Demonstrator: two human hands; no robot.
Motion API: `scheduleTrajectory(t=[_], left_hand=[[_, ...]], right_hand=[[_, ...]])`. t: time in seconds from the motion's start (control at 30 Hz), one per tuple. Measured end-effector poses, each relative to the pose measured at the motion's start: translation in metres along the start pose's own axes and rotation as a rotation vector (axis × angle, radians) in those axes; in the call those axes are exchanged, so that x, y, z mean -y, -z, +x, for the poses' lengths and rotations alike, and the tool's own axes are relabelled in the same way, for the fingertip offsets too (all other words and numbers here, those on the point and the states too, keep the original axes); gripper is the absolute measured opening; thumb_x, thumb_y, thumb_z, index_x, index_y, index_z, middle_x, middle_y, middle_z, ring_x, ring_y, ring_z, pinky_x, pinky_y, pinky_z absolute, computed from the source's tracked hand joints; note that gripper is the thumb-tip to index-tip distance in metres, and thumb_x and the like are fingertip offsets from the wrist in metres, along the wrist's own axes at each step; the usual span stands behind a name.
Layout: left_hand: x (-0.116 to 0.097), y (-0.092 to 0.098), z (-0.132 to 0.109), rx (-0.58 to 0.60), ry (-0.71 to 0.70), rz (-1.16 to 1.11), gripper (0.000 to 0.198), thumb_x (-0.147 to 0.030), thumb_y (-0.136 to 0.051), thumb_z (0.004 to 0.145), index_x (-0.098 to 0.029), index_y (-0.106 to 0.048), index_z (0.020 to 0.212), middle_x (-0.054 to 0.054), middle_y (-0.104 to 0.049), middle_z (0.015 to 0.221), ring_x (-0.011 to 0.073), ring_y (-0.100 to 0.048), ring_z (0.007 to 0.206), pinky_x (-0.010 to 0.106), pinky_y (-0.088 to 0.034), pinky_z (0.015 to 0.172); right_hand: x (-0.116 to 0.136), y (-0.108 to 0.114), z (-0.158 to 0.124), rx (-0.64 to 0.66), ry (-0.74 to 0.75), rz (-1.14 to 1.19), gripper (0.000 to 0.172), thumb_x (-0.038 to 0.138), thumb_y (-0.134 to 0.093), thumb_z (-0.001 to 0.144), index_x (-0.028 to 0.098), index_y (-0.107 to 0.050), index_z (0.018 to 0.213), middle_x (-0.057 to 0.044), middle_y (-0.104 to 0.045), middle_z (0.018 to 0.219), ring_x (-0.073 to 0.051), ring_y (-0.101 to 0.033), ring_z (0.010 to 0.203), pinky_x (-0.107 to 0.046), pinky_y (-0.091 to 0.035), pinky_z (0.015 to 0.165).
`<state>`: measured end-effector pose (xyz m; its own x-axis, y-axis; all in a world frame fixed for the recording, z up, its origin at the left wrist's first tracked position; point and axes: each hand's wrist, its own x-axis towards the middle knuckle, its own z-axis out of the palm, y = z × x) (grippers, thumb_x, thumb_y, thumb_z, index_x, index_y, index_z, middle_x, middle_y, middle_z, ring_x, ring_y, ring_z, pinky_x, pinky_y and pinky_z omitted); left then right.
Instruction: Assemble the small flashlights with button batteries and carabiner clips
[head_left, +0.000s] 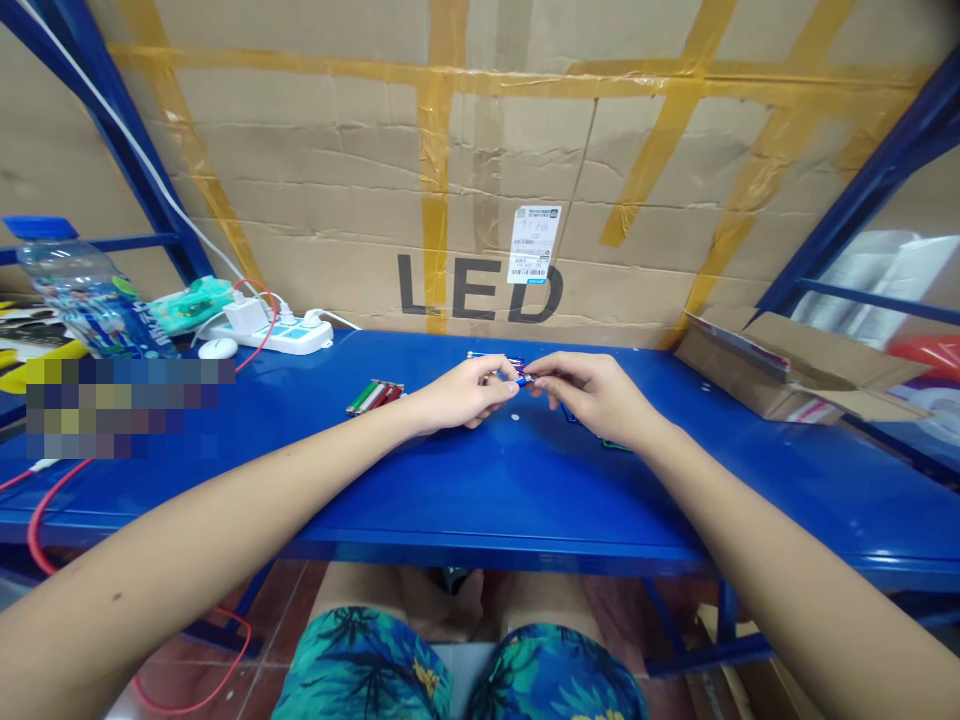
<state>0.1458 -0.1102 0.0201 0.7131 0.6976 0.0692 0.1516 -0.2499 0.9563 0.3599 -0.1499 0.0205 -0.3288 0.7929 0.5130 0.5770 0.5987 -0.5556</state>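
My left hand [472, 392] is closed in a pinch on a small blue piece with a metal-looking end [523, 381]. The fingertips of my right hand [589, 393] meet at its metal end, also pinched. Its exact kind is too small to make out. Left of my left hand lies a row of slim green, silver and red pieces [375, 397]. More slim pieces [495, 357] lie behind the hands, partly covered by them. Beside my right hand, blue and green edges of flat items [615, 445] show from under the wrist.
A blue table [465, 500] runs across the view, backed by a large taped cardboard sheet [337, 200]. At left are a plastic bottle [90, 290], a white power strip [292, 335] and a red cable [52, 510]. An open cardboard box [757, 375] sits at right.
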Motion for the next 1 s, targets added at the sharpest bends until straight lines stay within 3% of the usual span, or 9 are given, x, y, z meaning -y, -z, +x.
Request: scheduleTrajectory(t=[0.4,0.63,0.77,1.0], left_hand=[[0.0011,-0.0002,0.0013,0.001,-0.023,0.046,0.014,-0.034,-0.058,0.093,-0.021,-0.054,0.096,-0.006,-0.044,0.063,0.0068,-0.04,0.049,0.018,-0.034,0.043],[-0.0026,-0.0019,-0.0009,-0.018,-0.046,0.117,0.012,-0.03,-0.057,0.094,-0.019,-0.052,0.094,-0.008,-0.043,0.057,0.0064,-0.039,0.044,0.019,-0.034,0.043],[-0.0002,-0.0016,0.0001,-0.042,-0.094,0.17,0.015,-0.032,-0.058,0.092,-0.018,-0.054,0.093,-0.006,-0.047,0.064,0.0067,-0.042,0.047,0.02,-0.036,0.045],[0.004,-0.0043,0.0034,-0.123,-0.267,0.318,0.017,-0.031,-0.059,0.089,-0.018,-0.05,0.083,-0.001,-0.056,0.08,0.0113,-0.051,0.069,0.025,-0.042,0.065]], right_hand=[[0.0019,-0.001,0.0003,0.014,0.02,0.023,0.019,0.025,-0.058,0.089,0.019,-0.073,0.099,-0.005,-0.073,0.087,-0.014,-0.061,0.059,-0.029,-0.051,0.06],[0.0009,-0.0024,0.0003,0.017,0.025,0.046,0.018,0.026,-0.061,0.087,0.019,-0.075,0.096,-0.004,-0.072,0.08,-0.014,-0.06,0.058,-0.029,-0.05,0.059],[0.0005,-0.0051,0.0008,0.009,0.029,0.037,0.017,0.025,-0.059,0.088,0.018,-0.074,0.09,-0.004,-0.071,0.074,-0.014,-0.059,0.056,-0.029,-0.05,0.057],[-0.0019,-0.0077,0.0012,-0.03,0.195,-0.128,0.017,0.019,-0.055,0.091,0.018,-0.069,0.083,-0.003,-0.07,0.07,-0.016,-0.063,0.064,-0.027,-0.048,0.062]])
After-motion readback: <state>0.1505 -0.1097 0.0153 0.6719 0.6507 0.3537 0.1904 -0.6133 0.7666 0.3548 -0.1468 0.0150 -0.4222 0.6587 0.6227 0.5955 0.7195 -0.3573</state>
